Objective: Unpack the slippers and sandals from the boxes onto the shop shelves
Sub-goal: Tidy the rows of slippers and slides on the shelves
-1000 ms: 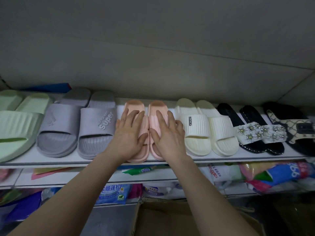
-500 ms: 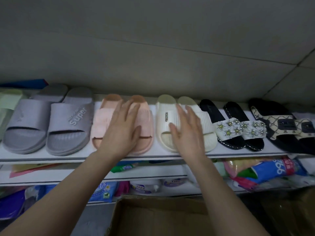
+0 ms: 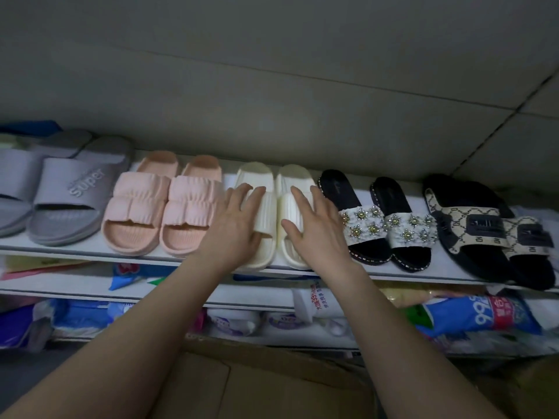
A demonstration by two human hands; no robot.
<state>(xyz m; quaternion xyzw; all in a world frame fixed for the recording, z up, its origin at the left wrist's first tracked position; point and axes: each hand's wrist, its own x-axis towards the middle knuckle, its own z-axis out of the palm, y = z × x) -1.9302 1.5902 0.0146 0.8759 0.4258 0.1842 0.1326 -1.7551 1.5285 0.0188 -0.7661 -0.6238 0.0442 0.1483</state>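
Note:
On the white top shelf [image 3: 90, 247] stand pairs of slippers in a row. My left hand [image 3: 234, 225] lies flat on the left cream slipper [image 3: 257, 179]. My right hand [image 3: 317, 226] lies flat on the right cream slipper [image 3: 292, 179], fingers straight. To their left sits a pink ruched pair [image 3: 160, 207], then a grey pair marked "super" [image 3: 69, 192]. To the right are black sandals with jewelled flower straps [image 3: 378, 219] and a black pair with patterned beige straps [image 3: 484, 228].
A grey tiled wall [image 3: 272, 86] rises behind the shelf. Lower shelves hold packets of tissue and cleaning goods [image 3: 484, 316]. An open cardboard box [image 3: 257, 382] sits below, between my forearms.
Both hands have left the pink pair and moved right onto the cream pair. The view has shifted right, so the green slippers are out of frame.

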